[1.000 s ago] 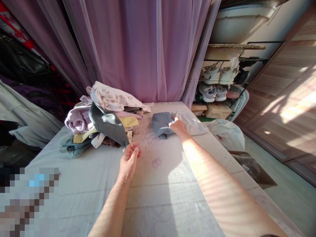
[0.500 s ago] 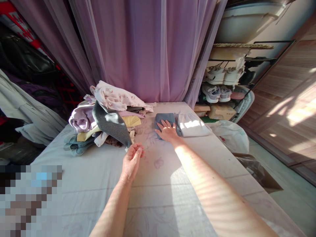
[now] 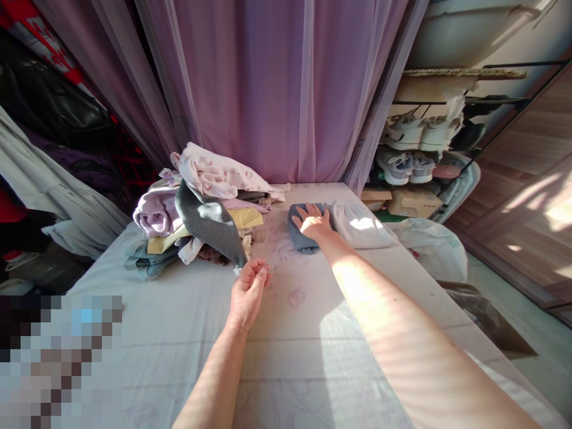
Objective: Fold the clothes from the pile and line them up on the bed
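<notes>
While the right hand point(image 3: 313, 223) lies palm down with its fingers spread wide, a folded blue-grey garment point(image 3: 304, 244) sits beneath it on the far right part of the cloth-covered surface point(image 3: 286, 357). The hand grasps nothing; its open spread seems meant to press the folds flat and keep the bundle from springing loose. Just to the right, a folded white garment point(image 3: 360, 226) lies close beside the blue-grey one, probably so that the neat pieces form one row, apart from the loose heap.

That heap of clothes point(image 3: 158, 214) is at the far left, where a pink printed garment point(image 3: 218, 173) lies on top and a dark grey ribbed garment point(image 3: 210, 217) droops over the front, likely because the pieces are simply piled together. The left hand point(image 3: 249, 289) is half curled near the drooping tip. Whether its fingers touch that tip or pinch anything cannot be told; the loose curl suggests that it is resting, leaving the pressing to the right hand.
</notes>
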